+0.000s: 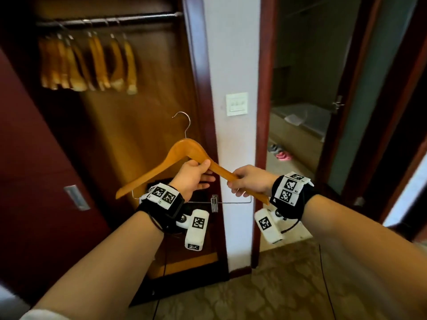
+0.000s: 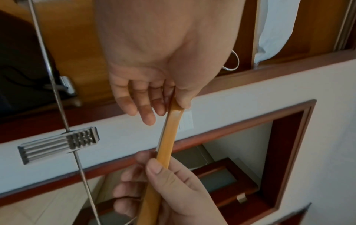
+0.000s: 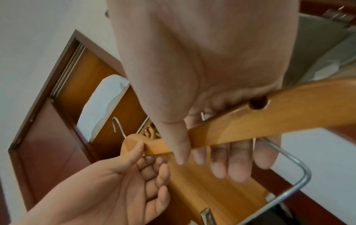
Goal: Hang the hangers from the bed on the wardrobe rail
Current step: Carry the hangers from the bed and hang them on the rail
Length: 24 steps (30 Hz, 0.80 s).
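Gripping one wooden hanger (image 1: 182,146), left hand (image 1: 193,175) and right hand (image 1: 250,179); only head view shows wardrobe rail (image 1: 111,19).

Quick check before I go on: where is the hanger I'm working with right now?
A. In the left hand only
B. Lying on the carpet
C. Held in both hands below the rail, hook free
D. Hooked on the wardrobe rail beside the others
C: the left hand and right hand both grip the wooden hanger, whose hook is well below the wardrobe rail and touches nothing.
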Tool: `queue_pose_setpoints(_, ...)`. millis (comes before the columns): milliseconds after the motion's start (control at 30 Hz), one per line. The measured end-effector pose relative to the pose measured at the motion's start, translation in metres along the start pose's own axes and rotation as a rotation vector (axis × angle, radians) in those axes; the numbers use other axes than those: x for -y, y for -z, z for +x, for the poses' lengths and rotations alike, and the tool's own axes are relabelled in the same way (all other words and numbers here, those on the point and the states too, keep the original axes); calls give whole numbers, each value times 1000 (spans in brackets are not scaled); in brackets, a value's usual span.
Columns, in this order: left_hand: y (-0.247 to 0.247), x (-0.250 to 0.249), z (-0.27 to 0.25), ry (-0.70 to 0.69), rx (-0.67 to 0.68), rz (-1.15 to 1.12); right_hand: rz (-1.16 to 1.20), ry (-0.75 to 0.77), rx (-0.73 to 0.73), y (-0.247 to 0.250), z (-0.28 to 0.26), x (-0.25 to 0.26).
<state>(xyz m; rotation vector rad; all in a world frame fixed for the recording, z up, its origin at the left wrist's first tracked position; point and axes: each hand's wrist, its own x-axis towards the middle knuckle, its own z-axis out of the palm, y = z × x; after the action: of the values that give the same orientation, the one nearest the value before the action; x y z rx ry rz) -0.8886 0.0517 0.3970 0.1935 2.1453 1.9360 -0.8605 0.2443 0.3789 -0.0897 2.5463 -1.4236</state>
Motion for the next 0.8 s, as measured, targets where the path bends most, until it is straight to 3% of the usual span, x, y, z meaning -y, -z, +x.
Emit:
queue_pose_setpoints(334,114,-23,43,1,-70,-70,-51,-12,61,-44,81,70)
queue_pose_setpoints(567,149,-53,86,-41,3,18,-14,15,-92,-41,119,107)
queue_pose_setpoints(801,149,-74,122,-108,90,68,175,-17,-252,-31,148,126)
